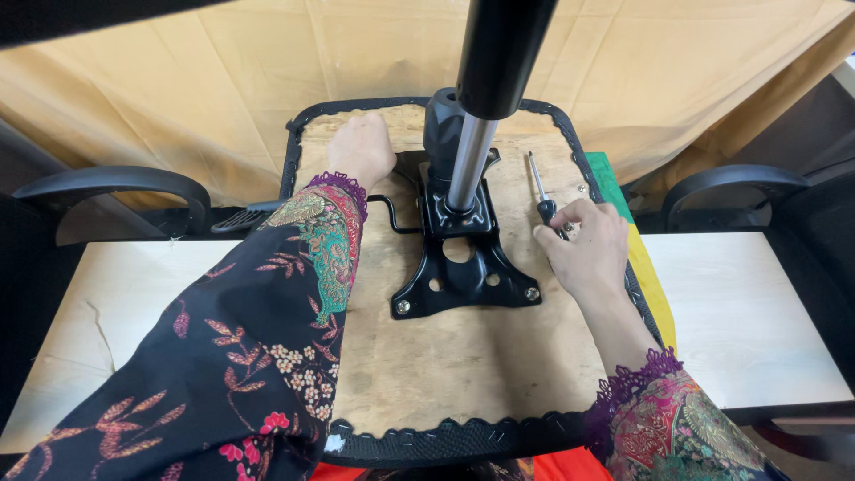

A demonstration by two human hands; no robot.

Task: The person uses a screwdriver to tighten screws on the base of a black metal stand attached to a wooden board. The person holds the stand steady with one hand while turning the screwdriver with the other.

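Right hand (583, 245) grips the light, stiff screwdriver (540, 191) by its handle; left hand (361, 150) presses flat on the far-left upturned chair seat (445, 356).

We see a tan cloth (223, 80) draped across the background. Below it lies a pale wooden table (748, 321), which spans the width of the view. A black armrest (111, 183) curves at the left edge, and a second black armrest (735, 178) curves at the right. A folded green and yellow fabric (646, 258) lies on the table, right of centre.
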